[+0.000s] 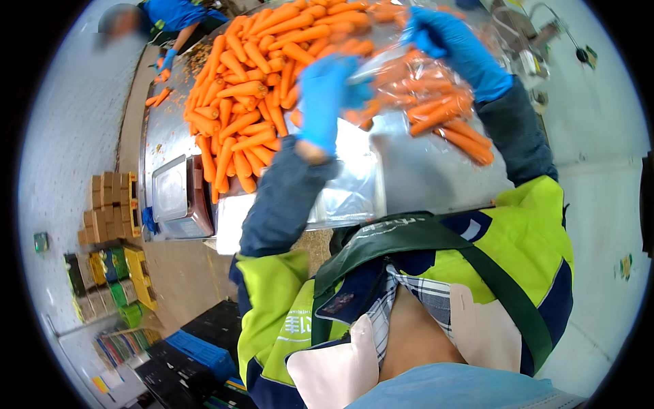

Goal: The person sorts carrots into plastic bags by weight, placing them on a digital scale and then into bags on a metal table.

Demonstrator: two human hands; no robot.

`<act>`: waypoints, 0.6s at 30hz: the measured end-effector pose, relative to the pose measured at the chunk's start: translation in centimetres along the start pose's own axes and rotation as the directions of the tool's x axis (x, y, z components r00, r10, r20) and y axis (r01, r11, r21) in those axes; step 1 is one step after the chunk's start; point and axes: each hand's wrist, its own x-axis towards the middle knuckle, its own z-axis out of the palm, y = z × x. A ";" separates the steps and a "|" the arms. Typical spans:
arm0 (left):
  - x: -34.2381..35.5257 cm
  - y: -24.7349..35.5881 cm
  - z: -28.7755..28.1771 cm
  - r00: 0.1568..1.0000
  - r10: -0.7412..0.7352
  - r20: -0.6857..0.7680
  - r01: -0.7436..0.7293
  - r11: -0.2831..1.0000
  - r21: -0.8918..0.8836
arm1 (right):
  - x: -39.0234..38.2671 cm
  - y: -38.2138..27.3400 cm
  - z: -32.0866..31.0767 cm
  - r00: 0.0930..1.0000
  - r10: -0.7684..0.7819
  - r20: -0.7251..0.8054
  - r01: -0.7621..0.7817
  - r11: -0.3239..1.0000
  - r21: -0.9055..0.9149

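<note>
A large heap of carrots point(252, 95) covers the metal table point(443, 184). To its right lie more carrots in clear plastic bags point(429, 95), with the lowest ones near the table's front. My left hand point(323, 102), in a blue glove, is over the heap's right edge, beside the bagged carrots. Motion smears its fingers, so its grip is unclear. My right hand point(453, 48), also blue-gloved, is bent over the upper edge of the plastic, its fingers closed on the clear bag.
A scale point(174, 191) with a metal top stands at the table's left front corner. Across the table, a co-worker's gloved hand point(165, 63) is near a few loose carrots point(160, 97). Cardboard boxes point(105, 204) and dark crates point(177, 365) stand on the floor to the left.
</note>
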 end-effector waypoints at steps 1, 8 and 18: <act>0.8 0.2 1.8 0.992 0.027 0.121 -0.037 0.996 0.080 | 1.2 0.2 -3.0 1.000 -0.010 0.007 0.010 0.998 0.056; -0.4 -9.8 -0.6 0.876 -0.322 0.359 0.241 0.937 0.252 | 2.1 -3.2 -19.5 0.814 -0.250 -0.523 -0.344 0.517 -0.783; 5.2 -15.5 -25.1 0.918 0.156 -0.364 0.163 0.690 0.706 | 11.6 12.9 5.3 0.916 -0.195 0.350 0.398 0.545 -0.738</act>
